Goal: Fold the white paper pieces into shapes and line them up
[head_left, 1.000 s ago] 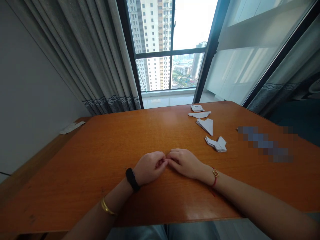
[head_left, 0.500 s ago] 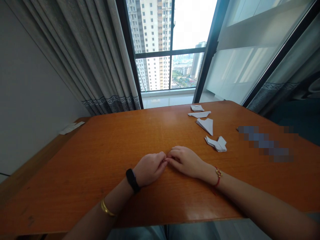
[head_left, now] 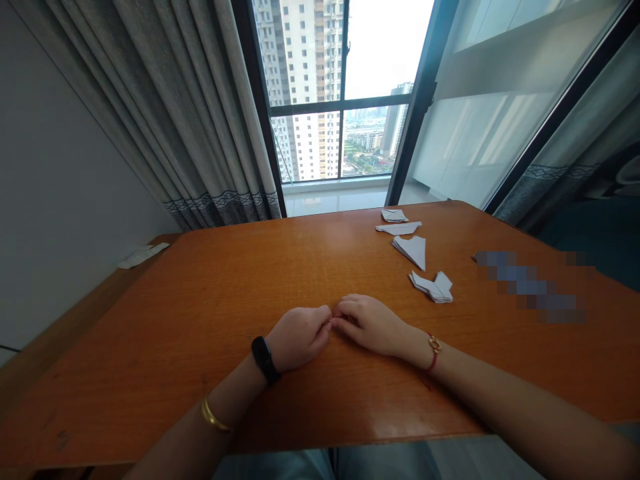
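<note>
The left hand [head_left: 301, 339], curled, and the right hand [head_left: 371, 325], loosely bent, are resting with fingertips close together; whether they are gripping anything, I cannot tell. Four white, folded paper pieces [head_left: 414, 250] are lying beyond the right hand on the glossy orange-brown wooden surface [head_left: 225, 287].

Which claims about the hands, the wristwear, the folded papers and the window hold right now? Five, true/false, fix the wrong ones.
1. The black band sits between the left hand and the gold bangle. True.
2. The red cord bracelet is on the same arm as the black band. False: the red cord bracelet is on the right arm.
3. Four folded papers lie on the table, farther off than the right hand. True.
4. The hands are wide apart. False: their fingertips meet or nearly meet.
5. Curtains cover the whole window. False: buildings show through the window.
</note>
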A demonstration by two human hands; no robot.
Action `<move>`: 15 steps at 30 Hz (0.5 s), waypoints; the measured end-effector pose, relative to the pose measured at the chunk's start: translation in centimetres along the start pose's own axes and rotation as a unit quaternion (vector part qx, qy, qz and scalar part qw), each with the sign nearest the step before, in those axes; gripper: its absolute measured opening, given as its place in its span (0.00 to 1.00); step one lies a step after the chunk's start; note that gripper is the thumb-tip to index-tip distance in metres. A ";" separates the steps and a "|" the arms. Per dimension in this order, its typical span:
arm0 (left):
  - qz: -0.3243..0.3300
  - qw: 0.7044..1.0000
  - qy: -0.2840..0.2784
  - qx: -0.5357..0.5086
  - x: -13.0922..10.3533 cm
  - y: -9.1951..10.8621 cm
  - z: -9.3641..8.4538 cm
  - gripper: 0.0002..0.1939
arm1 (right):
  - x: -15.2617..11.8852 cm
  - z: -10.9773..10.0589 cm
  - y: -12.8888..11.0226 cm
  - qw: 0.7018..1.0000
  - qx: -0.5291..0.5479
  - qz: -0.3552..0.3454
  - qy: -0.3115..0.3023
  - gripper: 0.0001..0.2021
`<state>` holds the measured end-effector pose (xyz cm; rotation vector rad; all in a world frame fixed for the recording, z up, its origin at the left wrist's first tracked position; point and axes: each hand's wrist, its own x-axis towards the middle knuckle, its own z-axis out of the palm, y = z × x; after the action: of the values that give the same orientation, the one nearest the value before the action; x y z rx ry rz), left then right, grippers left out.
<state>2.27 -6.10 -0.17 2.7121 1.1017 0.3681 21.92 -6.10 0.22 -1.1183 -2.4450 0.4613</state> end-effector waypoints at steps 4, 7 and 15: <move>0.004 1.000 0.004 -0.002 0.0 0.0 0.0 0.08 | 0.0 0.0 0.0 1.000 0.000 0.003 -0.002 0.09; 0.002 1.000 0.003 -0.010 0.0 -0.1 -0.1 0.07 | 0.0 0.0 0.0 1.000 0.001 0.004 -0.007 0.09; 0.007 0.999 0.003 -0.040 -0.1 0.1 -0.2 0.08 | 0.0 -0.1 -0.1 1.000 -0.004 -0.001 -0.023 0.10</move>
<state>2.25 -6.22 0.00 2.6515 1.0476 0.4130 21.92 -6.20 0.37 -1.1192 -2.4898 0.4824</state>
